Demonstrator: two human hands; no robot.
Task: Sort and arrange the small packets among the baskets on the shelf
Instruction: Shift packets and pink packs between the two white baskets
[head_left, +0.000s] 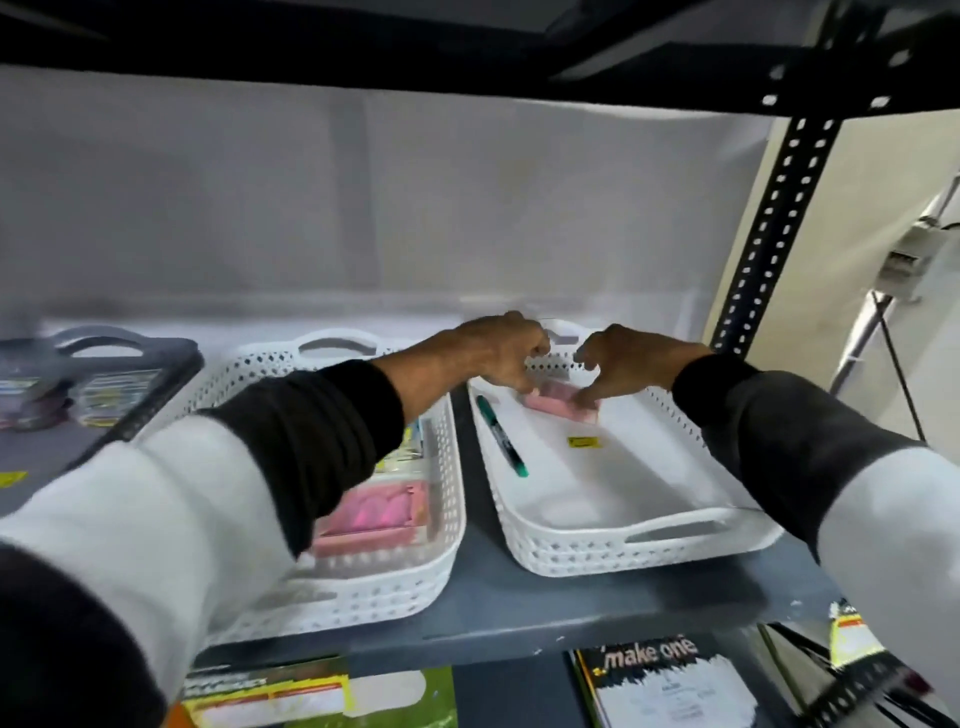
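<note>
Both my hands reach to the far end of the right white basket (649, 545). A pink packet (558, 404) lies flat on its floor there. My right hand (623, 361) presses its thumb on the packet's right end. My left hand (498, 353) has its fingers curled at the packet's left end; whether it grips it is hidden. A green marker (503, 436) and a small yellow label (584, 442) also lie in this basket. The middle white basket (405, 587) holds a larger pink packet (379, 514) and other packets, partly hidden by my left sleeve.
A dark grey basket (156, 374) at the left holds several yellow-and-white packets. A black perforated upright (769, 223) stands at the shelf's right edge. The upper shelf's beam runs overhead. Printed boxes (665, 680) lie on the shelf below.
</note>
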